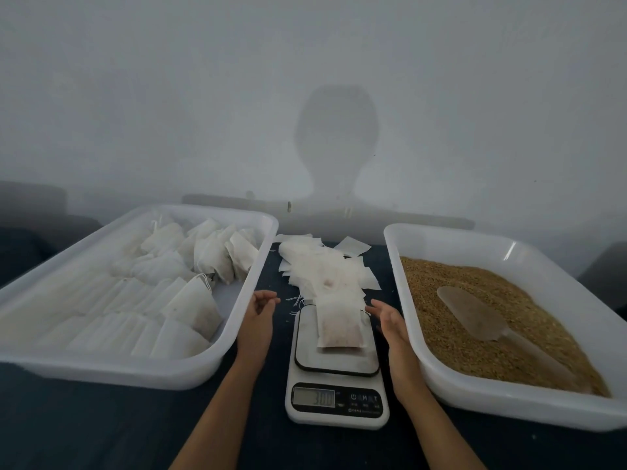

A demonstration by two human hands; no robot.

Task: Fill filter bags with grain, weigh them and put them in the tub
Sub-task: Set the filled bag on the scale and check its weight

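Your filled filter bag [340,329] lies on the kitchen scale [336,368], long axis running away from you. Both hands hover empty with loosely spread fingers: your right hand [386,320] nearly touches its right edge, your left hand [259,308] sits farther off, beside the tub [237,320].

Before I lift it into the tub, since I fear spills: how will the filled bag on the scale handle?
The filled bag looks soft and thin, so it will probably sag around its grain. It lies flat on the scale, so rolling seems unlikely. Whether its top is drawn shut I cannot tell; keep it upright.
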